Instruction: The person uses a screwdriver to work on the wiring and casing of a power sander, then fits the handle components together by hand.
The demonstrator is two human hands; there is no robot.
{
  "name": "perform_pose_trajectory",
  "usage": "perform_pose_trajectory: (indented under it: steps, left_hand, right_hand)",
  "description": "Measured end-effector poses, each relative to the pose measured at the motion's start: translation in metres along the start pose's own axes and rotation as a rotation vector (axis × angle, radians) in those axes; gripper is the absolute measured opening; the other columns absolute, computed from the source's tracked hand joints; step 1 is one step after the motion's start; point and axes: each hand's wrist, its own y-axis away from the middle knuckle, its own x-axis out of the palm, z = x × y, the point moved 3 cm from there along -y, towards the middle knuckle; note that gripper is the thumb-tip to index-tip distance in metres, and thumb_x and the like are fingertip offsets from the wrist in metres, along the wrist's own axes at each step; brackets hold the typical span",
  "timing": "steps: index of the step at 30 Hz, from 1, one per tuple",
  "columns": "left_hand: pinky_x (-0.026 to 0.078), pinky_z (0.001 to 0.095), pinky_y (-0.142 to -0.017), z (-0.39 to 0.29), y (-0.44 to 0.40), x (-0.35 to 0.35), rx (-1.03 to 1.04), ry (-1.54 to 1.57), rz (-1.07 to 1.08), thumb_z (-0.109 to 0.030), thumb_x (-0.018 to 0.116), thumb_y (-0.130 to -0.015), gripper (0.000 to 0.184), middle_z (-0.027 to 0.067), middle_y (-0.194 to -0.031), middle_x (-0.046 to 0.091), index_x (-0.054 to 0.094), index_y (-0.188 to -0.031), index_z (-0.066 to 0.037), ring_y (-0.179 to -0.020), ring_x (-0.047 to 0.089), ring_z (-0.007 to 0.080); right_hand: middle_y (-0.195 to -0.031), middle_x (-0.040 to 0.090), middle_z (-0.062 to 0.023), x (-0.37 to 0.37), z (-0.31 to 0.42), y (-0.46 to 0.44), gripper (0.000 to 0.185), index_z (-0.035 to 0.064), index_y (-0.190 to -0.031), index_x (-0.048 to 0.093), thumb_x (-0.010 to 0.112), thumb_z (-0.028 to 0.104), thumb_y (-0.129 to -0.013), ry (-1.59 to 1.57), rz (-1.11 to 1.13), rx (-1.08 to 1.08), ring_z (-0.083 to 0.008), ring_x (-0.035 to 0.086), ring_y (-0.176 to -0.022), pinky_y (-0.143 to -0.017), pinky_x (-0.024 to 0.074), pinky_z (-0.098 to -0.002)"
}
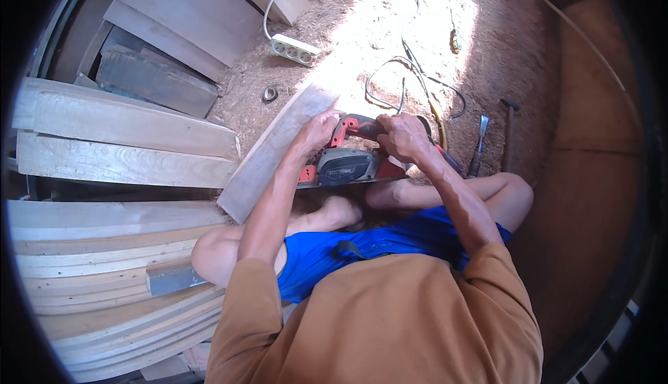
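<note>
A red, black and grey electric hand planer (346, 165) is in front of my crossed legs, its flat base edge facing me. My right hand (406, 137) is wrapped over the rear end of its handle. At the front end, my left hand (319, 132) is closed on the planer's body; its fingertips are partly hidden. A long wooden plank (278, 144) lies slanting on the ground, under and to the left of my left forearm.
Stacked boards (118, 168) fill the left side. A power strip (295, 50) and a roll of tape (270, 94) lie ahead on shavings. Looped cables (417, 71), a chisel (479, 147) and a hammer (510, 123) are to the right, beside a brown panel (591, 196).
</note>
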Motion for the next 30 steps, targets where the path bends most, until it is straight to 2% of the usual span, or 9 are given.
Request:
perform_pose_trajectory:
  steps: [3, 9, 12, 15, 18, 21, 24, 27, 30]
  left_hand:
    - [0.054, 0.0285, -0.096, 0.006, -0.004, 0.001, 0.003, 0.091, 0.032, -0.026, 0.045, -0.115, 0.044, 0.0081, -0.121, 0.076, 0.066, -0.142, 0.001, -0.104, 0.067, 0.0111]
    - [0.047, 0.0371, -0.113, 0.005, -0.001, -0.003, -0.03, 0.05, 0.006, -0.043, 0.042, -0.116, 0.059, 0.0212, -0.141, 0.067, 0.061, -0.149, 0.002, -0.131, 0.062, 0.0242]
    - [0.047, 0.0411, -0.115, 0.005, 0.001, -0.004, -0.09, 0.095, 0.01, -0.049, 0.038, -0.117, 0.065, 0.0253, -0.145, 0.065, 0.058, -0.153, 0.002, -0.139, 0.059, 0.0304]
    - [0.045, 0.0388, -0.118, 0.008, 0.0, 0.0, -0.033, 0.15, -0.007, -0.046, 0.034, -0.115, 0.064, 0.0242, -0.142, 0.069, 0.065, -0.145, 0.001, -0.136, 0.062, 0.0315]
    - [0.044, 0.0386, -0.119, 0.007, 0.0, 0.002, -0.051, 0.209, 0.011, -0.043, 0.033, -0.115, 0.063, 0.0243, -0.142, 0.069, 0.066, -0.144, 0.002, -0.138, 0.062, 0.0317]
    - [0.052, 0.0392, -0.111, 0.008, -0.001, -0.002, -0.011, 0.091, 0.029, -0.05, 0.036, -0.117, 0.065, 0.0205, -0.139, 0.069, 0.059, -0.152, 0.0, -0.129, 0.067, 0.0259]
    - [0.055, 0.0348, -0.105, 0.007, -0.002, -0.001, 0.025, 0.116, 0.073, -0.044, 0.038, -0.117, 0.059, 0.0148, -0.132, 0.073, 0.062, -0.148, 0.0, -0.119, 0.07, 0.019]
    - [0.056, 0.031, -0.097, -0.005, 0.006, 0.002, 0.05, 0.134, 0.022, -0.035, 0.044, -0.116, 0.051, 0.0092, -0.122, 0.075, 0.065, -0.144, 0.002, -0.107, 0.069, 0.0131]
    - [0.055, 0.0284, -0.091, 0.002, 0.002, 0.003, 0.0, 0.007, 0.009, -0.029, 0.051, -0.114, 0.044, 0.0047, -0.113, 0.076, 0.066, -0.143, 0.001, -0.097, 0.067, 0.0099]
  right_hand:
    - [-0.089, 0.074, -0.0243, 0.004, -0.003, -0.003, 0.03, 0.0049, -0.108, 0.071, 0.076, 0.027, -0.088, -0.005, 0.015, 0.012, -0.0454, 0.073, -0.092, -0.083, 0.0556, -0.056]
    - [-0.091, 0.075, -0.0244, -0.002, -0.004, -0.005, 0.031, 0.0066, -0.112, 0.072, 0.076, 0.028, -0.09, -0.059, 0.048, 0.045, -0.0451, 0.073, -0.095, -0.086, 0.0558, -0.0554]
    - [-0.092, 0.075, -0.0243, -0.005, -0.007, -0.005, 0.03, 0.0075, -0.113, 0.073, 0.076, 0.027, -0.09, -0.034, 0.02, 0.014, -0.0447, 0.073, -0.095, -0.086, 0.0561, -0.0551]
    - [-0.092, 0.075, -0.024, -0.003, -0.014, -0.006, 0.03, 0.0073, -0.113, 0.073, 0.077, 0.026, -0.09, 0.019, 0.006, -0.006, -0.0446, 0.073, -0.094, -0.085, 0.0563, -0.0552]
    - [-0.092, 0.075, -0.0234, -0.007, -0.013, -0.004, 0.031, 0.007, -0.113, 0.073, 0.078, 0.025, -0.088, 0.035, 0.016, -0.007, -0.0446, 0.073, -0.094, -0.085, 0.0564, -0.055]
    - [-0.092, 0.076, -0.0231, -0.009, -0.012, -0.003, 0.031, 0.0064, -0.113, 0.073, 0.078, 0.024, -0.087, 0.017, -0.004, -0.019, -0.0446, 0.073, -0.095, -0.085, 0.0563, -0.0545]
    - [-0.094, 0.076, -0.0238, -0.009, -0.011, -0.004, 0.033, 0.0065, -0.115, 0.073, 0.079, 0.023, -0.087, 0.028, -0.023, -0.036, -0.045, 0.073, -0.096, -0.086, 0.0563, -0.0544]
    - [-0.096, 0.076, -0.0238, -0.007, -0.013, -0.005, 0.034, 0.0067, -0.117, 0.073, 0.078, 0.023, -0.087, 0.032, -0.041, -0.044, -0.0449, 0.073, -0.097, -0.087, 0.0565, -0.0543]
    - [-0.098, 0.077, -0.0236, -0.007, -0.012, -0.005, 0.035, 0.0072, -0.119, 0.074, 0.078, 0.024, -0.088, -0.001, 0.013, -0.027, -0.0447, 0.073, -0.098, -0.088, 0.0568, -0.0539]
